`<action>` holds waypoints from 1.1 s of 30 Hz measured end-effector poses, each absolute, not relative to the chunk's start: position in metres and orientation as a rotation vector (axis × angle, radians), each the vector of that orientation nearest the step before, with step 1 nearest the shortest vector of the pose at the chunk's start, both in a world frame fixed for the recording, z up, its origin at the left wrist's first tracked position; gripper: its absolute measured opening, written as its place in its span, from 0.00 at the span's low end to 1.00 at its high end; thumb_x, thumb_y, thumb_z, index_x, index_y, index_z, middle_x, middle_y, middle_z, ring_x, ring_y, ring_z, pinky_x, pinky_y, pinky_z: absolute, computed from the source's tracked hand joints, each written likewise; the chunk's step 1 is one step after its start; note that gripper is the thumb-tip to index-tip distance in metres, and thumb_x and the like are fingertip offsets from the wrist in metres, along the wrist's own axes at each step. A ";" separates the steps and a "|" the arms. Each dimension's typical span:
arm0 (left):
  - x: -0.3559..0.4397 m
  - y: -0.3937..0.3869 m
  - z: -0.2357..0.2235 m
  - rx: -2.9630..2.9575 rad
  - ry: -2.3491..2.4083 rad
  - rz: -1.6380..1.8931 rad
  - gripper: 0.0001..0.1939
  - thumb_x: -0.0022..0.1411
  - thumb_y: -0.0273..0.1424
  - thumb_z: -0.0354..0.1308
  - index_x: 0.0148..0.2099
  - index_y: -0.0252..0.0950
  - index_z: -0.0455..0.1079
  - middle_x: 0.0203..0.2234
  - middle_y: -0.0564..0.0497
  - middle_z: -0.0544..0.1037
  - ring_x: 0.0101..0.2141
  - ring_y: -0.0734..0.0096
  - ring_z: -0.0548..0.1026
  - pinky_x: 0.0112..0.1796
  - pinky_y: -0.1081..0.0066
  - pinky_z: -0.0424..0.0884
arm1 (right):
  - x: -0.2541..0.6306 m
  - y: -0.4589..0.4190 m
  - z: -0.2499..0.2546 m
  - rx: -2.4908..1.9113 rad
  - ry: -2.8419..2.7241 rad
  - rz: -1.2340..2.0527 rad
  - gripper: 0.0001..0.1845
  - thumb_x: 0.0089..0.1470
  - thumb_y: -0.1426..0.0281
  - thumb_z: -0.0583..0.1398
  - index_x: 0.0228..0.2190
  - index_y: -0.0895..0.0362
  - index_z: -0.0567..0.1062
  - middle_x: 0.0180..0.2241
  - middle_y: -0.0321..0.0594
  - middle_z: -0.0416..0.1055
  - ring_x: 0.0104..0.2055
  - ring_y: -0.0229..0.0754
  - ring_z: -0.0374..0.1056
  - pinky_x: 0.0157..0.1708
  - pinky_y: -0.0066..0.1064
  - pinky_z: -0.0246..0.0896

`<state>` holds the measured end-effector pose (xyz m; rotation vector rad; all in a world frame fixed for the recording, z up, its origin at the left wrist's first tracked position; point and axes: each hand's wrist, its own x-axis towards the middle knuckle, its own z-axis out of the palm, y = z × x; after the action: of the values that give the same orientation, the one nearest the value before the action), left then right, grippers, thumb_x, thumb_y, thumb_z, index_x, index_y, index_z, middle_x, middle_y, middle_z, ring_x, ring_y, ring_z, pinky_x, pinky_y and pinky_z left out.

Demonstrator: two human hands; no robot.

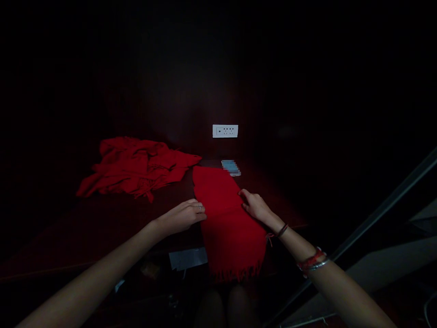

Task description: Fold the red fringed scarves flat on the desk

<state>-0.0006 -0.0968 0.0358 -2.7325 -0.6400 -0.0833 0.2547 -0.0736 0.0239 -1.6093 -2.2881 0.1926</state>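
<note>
A red fringed scarf [225, 218] lies flat on the dark table in front of me, its fringed end hanging over the near edge. My left hand [189, 213], with a ring on one finger, is closed on the scarf's left edge. On the opposite edge, a little farther up, my right hand [254, 204] pinches the cloth between thumb and fingers. To the left sits a crumpled heap of red fringed cloth [136, 166], apart from both hands.
A phone-like flat object [231, 167] with a blurred blue face rests just beyond the scarf. Behind it, a white socket panel [225, 131] is set in the dark wall. A pale sheet [187, 258] shows below the table's front edge. The surroundings are very dim.
</note>
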 end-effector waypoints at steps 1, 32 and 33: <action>-0.002 -0.098 0.036 -2.755 -0.648 -0.094 0.09 0.55 0.23 0.46 0.35 0.38 0.65 0.29 0.51 0.70 0.34 0.71 0.66 0.38 0.71 0.58 | 0.254 -0.075 0.023 -1.614 -2.306 0.165 0.19 0.45 0.76 0.52 0.42 0.57 0.61 0.35 0.42 0.67 0.36 0.38 0.63 0.32 0.24 0.52; -0.010 -0.020 0.053 -2.335 -2.871 -1.499 0.14 0.56 0.36 0.47 0.44 0.35 0.60 0.45 0.47 0.66 0.42 0.71 0.66 0.37 0.73 0.66 | 0.237 -0.009 0.078 -1.585 -1.781 0.959 0.16 0.45 0.66 0.55 0.38 0.58 0.70 0.36 0.42 0.70 0.36 0.42 0.66 0.36 0.31 0.59; -0.009 -0.014 0.052 -2.286 -2.976 -1.526 0.13 0.56 0.36 0.47 0.41 0.35 0.61 0.42 0.48 0.68 0.38 0.73 0.69 0.33 0.75 0.67 | 0.234 -0.004 0.074 -1.552 -1.737 1.036 0.16 0.44 0.68 0.55 0.38 0.58 0.70 0.35 0.41 0.71 0.35 0.41 0.66 0.35 0.30 0.60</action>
<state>-0.0089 -0.0143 0.0517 -2.2856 -2.9761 -1.5260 0.2336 -0.0036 0.0742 -1.5517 -1.7373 1.0361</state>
